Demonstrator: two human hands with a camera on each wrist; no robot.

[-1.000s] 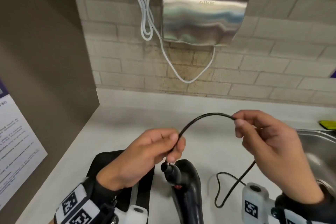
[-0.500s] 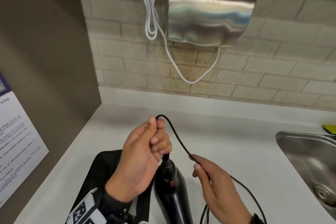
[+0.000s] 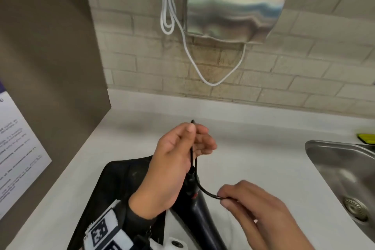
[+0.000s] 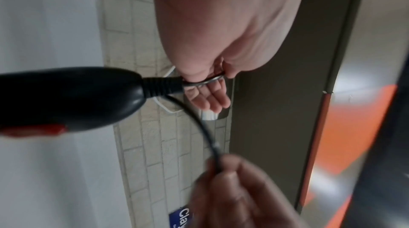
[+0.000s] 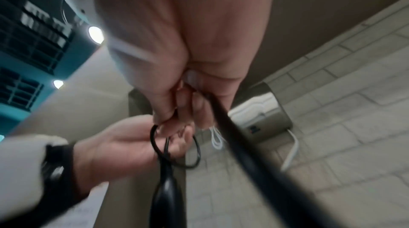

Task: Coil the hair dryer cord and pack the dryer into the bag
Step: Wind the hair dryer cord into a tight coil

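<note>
While my left hand pinches a narrow fold of the black cord between thumb and forefinger, the loop's bend pokes up just above my fingertips and both strands run down to the strain relief at the end of the hair dryer. My other fingers on that hand lie loosely spread behind the cord. The dryer is held up by that grip on its cord, its black handle slanting down toward me above the white worktop, with a red switch showing near the cord end. My right hand is lower and to the right, its grip pressed together on the cord where it curves away from the dryer's end; the cord passes between thumb and fingertips. The black bag lies flat on the worktop under my left wrist, beside the dryer. A steel sink sits at the right edge of the worktop.
</note>
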